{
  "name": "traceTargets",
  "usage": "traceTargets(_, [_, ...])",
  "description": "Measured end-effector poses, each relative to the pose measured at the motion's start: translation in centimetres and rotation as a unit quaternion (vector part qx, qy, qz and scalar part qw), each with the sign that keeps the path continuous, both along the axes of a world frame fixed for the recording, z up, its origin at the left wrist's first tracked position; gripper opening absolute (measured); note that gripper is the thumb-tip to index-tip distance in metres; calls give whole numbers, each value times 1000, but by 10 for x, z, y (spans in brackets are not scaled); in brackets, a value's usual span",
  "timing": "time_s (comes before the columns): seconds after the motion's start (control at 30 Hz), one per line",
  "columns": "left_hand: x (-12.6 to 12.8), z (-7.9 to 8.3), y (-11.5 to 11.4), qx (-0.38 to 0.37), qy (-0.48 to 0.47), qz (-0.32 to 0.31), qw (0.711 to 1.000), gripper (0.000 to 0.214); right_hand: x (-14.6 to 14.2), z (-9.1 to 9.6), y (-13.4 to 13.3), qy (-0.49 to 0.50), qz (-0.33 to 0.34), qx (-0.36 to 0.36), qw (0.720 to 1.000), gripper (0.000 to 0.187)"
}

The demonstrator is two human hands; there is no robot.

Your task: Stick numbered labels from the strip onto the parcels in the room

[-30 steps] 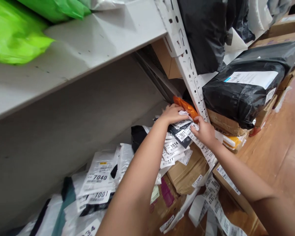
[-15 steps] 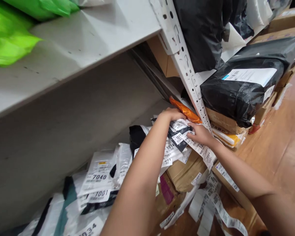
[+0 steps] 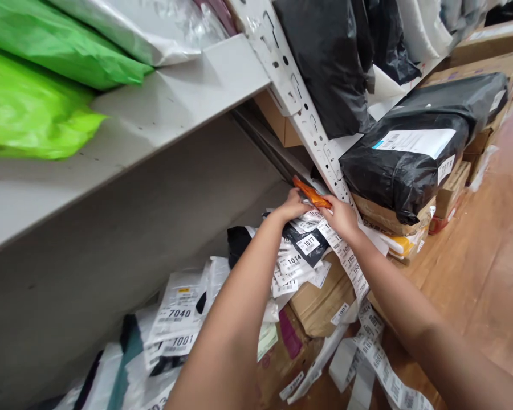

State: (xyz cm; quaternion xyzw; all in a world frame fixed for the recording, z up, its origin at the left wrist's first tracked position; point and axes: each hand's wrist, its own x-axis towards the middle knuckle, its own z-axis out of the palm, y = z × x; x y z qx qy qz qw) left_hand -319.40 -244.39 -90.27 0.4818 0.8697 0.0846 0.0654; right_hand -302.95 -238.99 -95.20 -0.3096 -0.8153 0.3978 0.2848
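Observation:
Both my hands reach under a grey shelf to a heap of labelled parcels. My left hand (image 3: 293,208) rests with curled fingers on the top white number labels (image 3: 301,242), its fingertips against an orange packet (image 3: 310,192) wedged by the white shelf upright (image 3: 301,117). My right hand (image 3: 341,217) pinches the top end of a long strip of number labels (image 3: 354,272) right beside the orange packet. A black packet marked 1017 (image 3: 308,245) lies just below both hands.
Brown cardboard boxes (image 3: 320,302) and white mailers marked 7040 and 1001 (image 3: 177,319) fill the bottom shelf. A black bagged parcel (image 3: 406,165) sits on boxes to the right. Green bags (image 3: 34,108) lie on the shelf above. Wooden floor (image 3: 487,273) is at right.
Both hands have slid up the pile toward the orange packet, and the right hand now grips the strip higher up. The view has shifted slightly.

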Motion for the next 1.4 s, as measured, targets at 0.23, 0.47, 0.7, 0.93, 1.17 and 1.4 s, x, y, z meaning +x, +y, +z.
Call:
traceTargets(0.23, [21, 21, -25, 100, 84, -196, 972, 36, 3, -12, 7, 19, 52, 12, 998, 35])
traceTargets(0.47, [17, 34, -26, 39, -79, -236, 968, 25, 8, -33, 13, 289, 144, -218, 921, 37])
traceTargets(0.7, [26, 30, -19, 22, -223, -127, 966, 43, -9, -25, 2, 375, 16, -308, 874, 44])
traceTargets(0.93, [27, 27, -17, 3, -190, -120, 974, 34, -12, -34, -1, 345, 81, -434, 828, 50])
traceTargets(1.17, [26, 25, -16, 12, -143, -152, 978, 33, -7, -42, 6, 331, 55, -462, 821, 39])
traceTargets(1.4, [23, 26, -21, -10, -102, -210, 972, 39, -13, -44, 6, 312, 40, -413, 855, 29])
